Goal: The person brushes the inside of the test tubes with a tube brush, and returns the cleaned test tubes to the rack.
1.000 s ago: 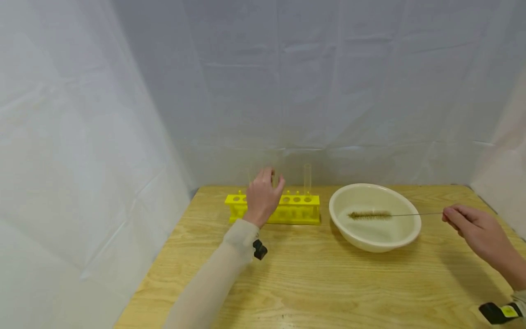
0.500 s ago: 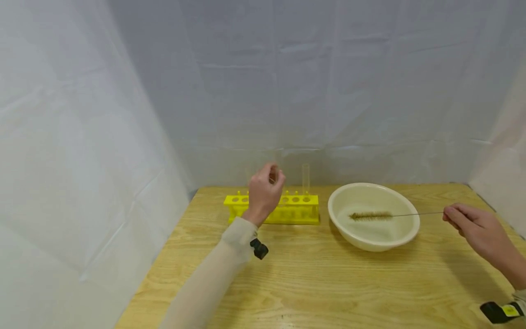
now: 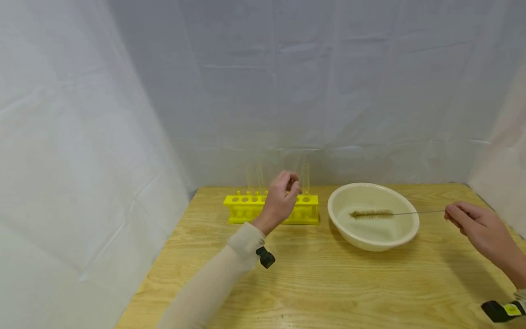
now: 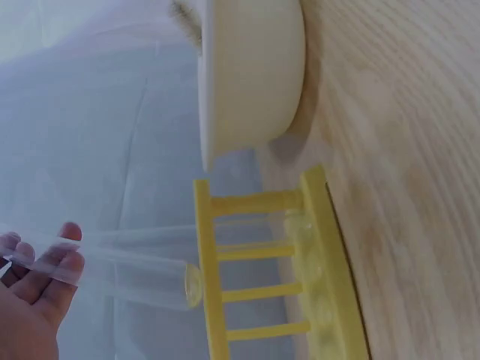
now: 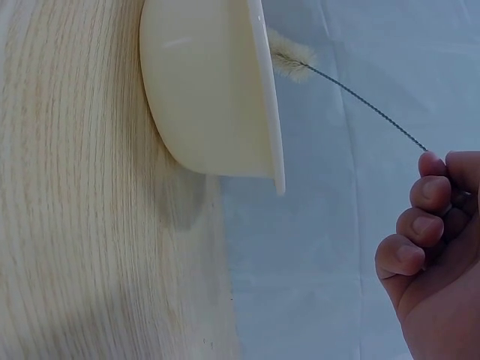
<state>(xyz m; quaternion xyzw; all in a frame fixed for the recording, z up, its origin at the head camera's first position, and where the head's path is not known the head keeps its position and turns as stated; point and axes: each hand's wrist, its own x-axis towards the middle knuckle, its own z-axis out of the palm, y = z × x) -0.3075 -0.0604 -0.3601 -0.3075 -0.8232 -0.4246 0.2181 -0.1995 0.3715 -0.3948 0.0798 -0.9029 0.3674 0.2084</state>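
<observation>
White sheeting (image 3: 287, 91), creased, hung behind the table and at both sides of it. One table (image 3: 328, 283), pale wood with visible grain, bearing the basin and the rack. One sleeve (image 3: 209, 283), pale, on my left arm. One basin (image 3: 375, 243), cream, round, wide-rimmed, standing to the right of the rack and apart from it. One rack (image 4: 334, 274), yellow, long and low, with a row of round holes in its top plate. One right hand (image 3: 478, 224), mine, to the right of the basin: thumb and forefinger pinch the end of a wire, the other fingers curled in. One left hand (image 3: 281, 196), mine, above the right-hand part of the rack: fingers and thumb drawn narrow about a clear tube. One brush (image 3: 371, 214), brown-bristled on a thin twisted wire, held roughly level by my right hand, bristles over the basin's mouth. One held tube (image 4: 139, 274), clear, tilted a little, its rounded bottom just above the rack's top plate; whether it touches I cannot tell. One standing tube (image 3: 306, 178), clear, upright in the rack's rightmost hole. Further tubes (image 3: 260, 179), clear and faint, in the rack left of my left hand.
</observation>
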